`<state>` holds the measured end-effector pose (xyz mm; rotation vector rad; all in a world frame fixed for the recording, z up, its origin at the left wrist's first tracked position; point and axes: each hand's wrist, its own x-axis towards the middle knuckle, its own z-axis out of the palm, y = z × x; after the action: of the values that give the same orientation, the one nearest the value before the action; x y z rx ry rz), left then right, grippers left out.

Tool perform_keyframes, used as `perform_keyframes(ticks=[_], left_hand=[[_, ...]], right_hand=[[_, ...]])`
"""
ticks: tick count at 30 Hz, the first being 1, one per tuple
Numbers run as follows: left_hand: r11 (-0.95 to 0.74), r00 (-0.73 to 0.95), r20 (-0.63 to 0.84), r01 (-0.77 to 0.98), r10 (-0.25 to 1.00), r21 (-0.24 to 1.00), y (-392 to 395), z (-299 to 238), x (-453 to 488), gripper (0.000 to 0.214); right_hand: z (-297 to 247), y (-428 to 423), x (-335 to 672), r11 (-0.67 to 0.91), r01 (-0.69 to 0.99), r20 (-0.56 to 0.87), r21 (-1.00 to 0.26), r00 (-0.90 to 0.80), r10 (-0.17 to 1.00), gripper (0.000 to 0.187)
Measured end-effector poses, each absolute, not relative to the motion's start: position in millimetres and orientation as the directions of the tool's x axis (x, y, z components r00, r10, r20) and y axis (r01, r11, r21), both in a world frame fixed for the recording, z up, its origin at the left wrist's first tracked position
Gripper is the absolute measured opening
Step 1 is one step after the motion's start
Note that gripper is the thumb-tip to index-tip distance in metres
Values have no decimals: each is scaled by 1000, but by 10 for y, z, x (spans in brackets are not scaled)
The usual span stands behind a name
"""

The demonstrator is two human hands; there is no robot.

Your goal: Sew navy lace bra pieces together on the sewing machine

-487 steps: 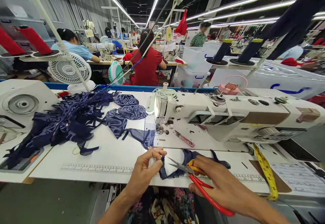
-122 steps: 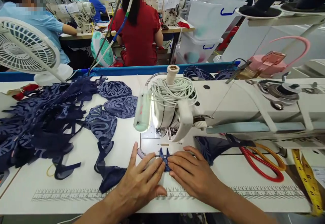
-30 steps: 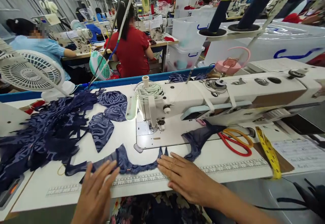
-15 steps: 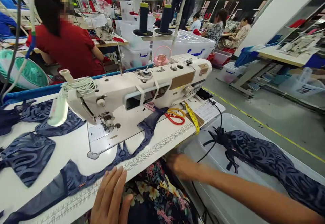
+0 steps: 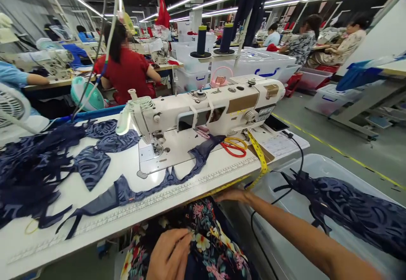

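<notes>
Hanging over black flowery cloth (image 5: 206,250), the left hand (image 5: 169,252) has its fingers side by side. At its two o'clock, the right hand (image 5: 233,195) is partly hidden beside the white worktop (image 5: 127,161). I can't tell if either grips anything. One long, dark-blue, lacy strip (image 5: 171,180) lies on the worktop, from the left hand's ten o'clock to one.

A navy garment (image 5: 123,191) lies spread before the white sewing machine (image 5: 206,111), with red-and-orange-handled scissors (image 5: 234,155) before the machine's right half. On the machine's near side, the left hand (image 5: 169,252) is at floral clothing (image 5: 203,240) and the right hand (image 5: 234,195) farther right. Navy pieces (image 5: 28,170) lie heaped left of the machine, a plastic bin (image 5: 317,161) below to its right
</notes>
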<state>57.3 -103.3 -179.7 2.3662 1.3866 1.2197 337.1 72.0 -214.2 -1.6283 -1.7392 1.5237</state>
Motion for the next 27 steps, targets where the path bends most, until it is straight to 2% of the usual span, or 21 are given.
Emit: perform_keyframes(ticks=[3,6,9,12,13,15,17,18,20,21,23,24,25,27], left_hand=[[-472,214,447,634,869,613,-893,-1925,678,33],[-248,152,196,557,969,793,-672,-1975,854,46],[-66,297,-38,330,954,942,-546,-1952,983,55],[205,437,-282,216,854,955,-605,-1892,888,68],[278,437,-350,223,829,934,-656,-1854,796,70],[344,383,-416,243,825,907,-765,-1733,564,63],[365,381,-462,300,801,881,-841,-1552,363,54],[349,383,-482,367,788,862,-854,-1452,306,48],[271,381,-470,469,796,841,-823,-1260,302,36],[209,405,-436,494,804,844,-781,-1175,346,31],[72,512,-355,491,782,868,-667,-1026,464,29],[7,576,-311,468,756,884,-605,-959,508,30],[-44,631,-275,442,725,896,-548,-894,525,33],[-95,675,-237,416,699,904,-467,-771,457,30]], right_hand=[[-2119,562,3133,-274,376,-436,-885,-464,771,40],[-1894,326,2907,-299,275,-406,-914,-588,700,61],[-1553,94,2857,-321,180,-350,-930,-700,622,64],[-1271,19,3104,-382,71,-324,-921,-685,653,54],[-1208,34,3249,-399,91,-360,-913,-639,679,53],[-1123,92,3576,-444,263,-514,-857,-504,694,53],[-1060,140,3841,-446,551,-675,-705,-329,660,55],[-1022,146,3907,-391,696,-718,-603,-260,646,55],[-917,112,3857,-180,880,-692,-440,-205,692,55],[-853,72,3744,-50,905,-630,-422,-253,734,55],[-728,-25,3409,205,817,-386,-538,-455,802,49],[-679,-65,3229,290,743,-311,-603,-554,773,48],[-647,-86,3069,345,663,-294,-664,-656,695,47],[-632,-50,2858,361,564,-328,-743,-777,538,41]])
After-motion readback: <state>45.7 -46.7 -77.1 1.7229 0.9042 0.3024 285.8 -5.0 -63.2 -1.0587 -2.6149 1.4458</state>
